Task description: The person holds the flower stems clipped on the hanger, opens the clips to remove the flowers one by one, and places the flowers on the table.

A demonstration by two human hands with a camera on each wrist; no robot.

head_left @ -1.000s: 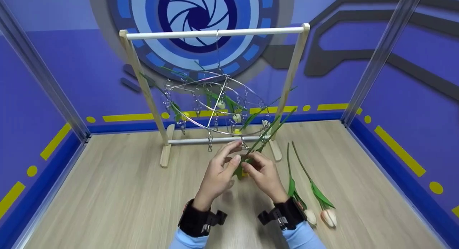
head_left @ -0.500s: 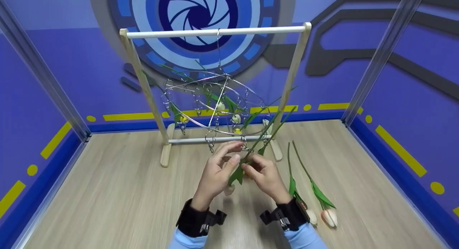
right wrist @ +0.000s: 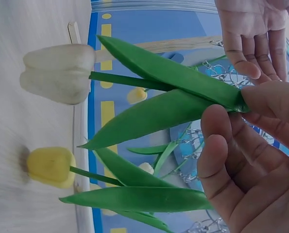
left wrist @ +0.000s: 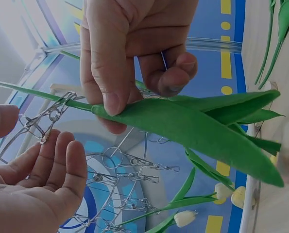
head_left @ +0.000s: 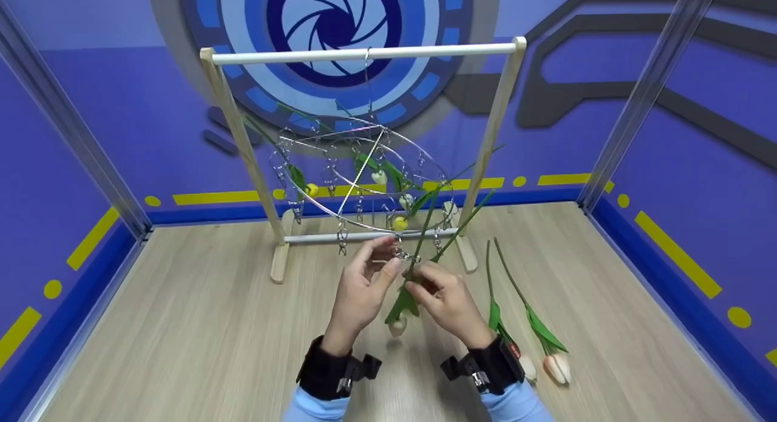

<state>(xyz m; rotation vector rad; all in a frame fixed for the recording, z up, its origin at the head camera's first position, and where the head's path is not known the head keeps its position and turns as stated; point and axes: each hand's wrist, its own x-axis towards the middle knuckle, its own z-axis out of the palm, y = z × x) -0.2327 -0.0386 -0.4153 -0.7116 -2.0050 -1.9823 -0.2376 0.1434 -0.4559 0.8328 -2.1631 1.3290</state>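
My right hand pinches a white tulip at the base of its green leaves, bloom hanging down. Its stem runs up past a metal clip on the wire hanger, and the clip's end overlaps the stem. My left hand is beside that clip, fingertips right at it, thumb apart from the fingers. A yellow tulip hangs close by, on the far side of my right hand. More tulips, such as a yellow one, hang from clips farther back.
The hanger hooks on the white bar of a wooden stand. Two pale tulips lie on the table to the right. Blue printed walls enclose the table's back and sides.
Both hands shift slightly left with the clip, and the hanger turns a little. The held tulip's stem stands steeper, and its white bloom now shows below the leaves.
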